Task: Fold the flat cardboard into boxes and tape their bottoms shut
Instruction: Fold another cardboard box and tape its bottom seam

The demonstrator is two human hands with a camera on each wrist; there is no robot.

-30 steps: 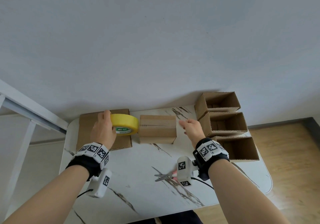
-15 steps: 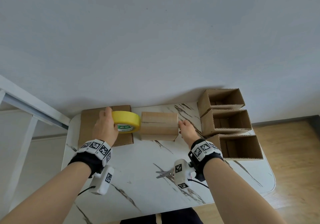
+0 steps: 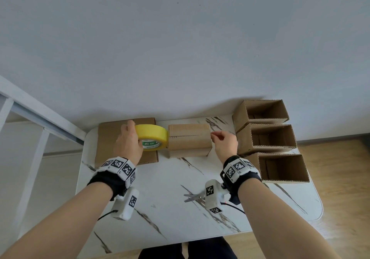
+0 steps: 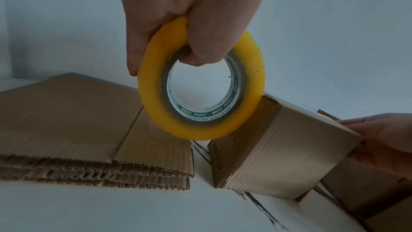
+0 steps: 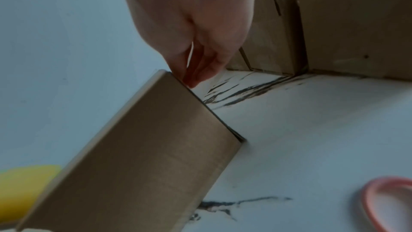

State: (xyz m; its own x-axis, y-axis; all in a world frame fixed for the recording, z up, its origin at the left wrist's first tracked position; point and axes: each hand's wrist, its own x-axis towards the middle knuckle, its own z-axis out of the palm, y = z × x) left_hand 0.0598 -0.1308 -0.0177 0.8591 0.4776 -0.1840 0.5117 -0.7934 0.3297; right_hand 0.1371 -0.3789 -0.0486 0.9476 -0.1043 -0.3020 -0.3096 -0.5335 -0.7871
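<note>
A folded cardboard box (image 3: 188, 142) stands on the marble table (image 3: 170, 208) with its closed seam facing up. My left hand (image 3: 128, 142) grips the yellow tape roll (image 3: 152, 136), thumb through the core, and holds the roll against the box's upper left edge (image 4: 265, 98). My right hand (image 3: 222, 142) is at the box's right side, its fingertips (image 5: 191, 80) touching the top right edge. Whether a tape end lies under those fingers cannot be made out. The left wrist view shows the roll (image 4: 200, 133) upright above a stack of flat cardboard (image 4: 67, 121).
Three open boxes (image 3: 268, 138) stand in a row along the right side of the table. Scissors (image 3: 193, 197) with pink handles (image 5: 390, 200) lie near the front, under my right wrist. The flat cardboard stack (image 3: 108, 142) fills the back left corner, against the wall.
My right hand has moved in to the box's right edge and now touches its top corner. The left hand has kept the roll against the box's left edge.
</note>
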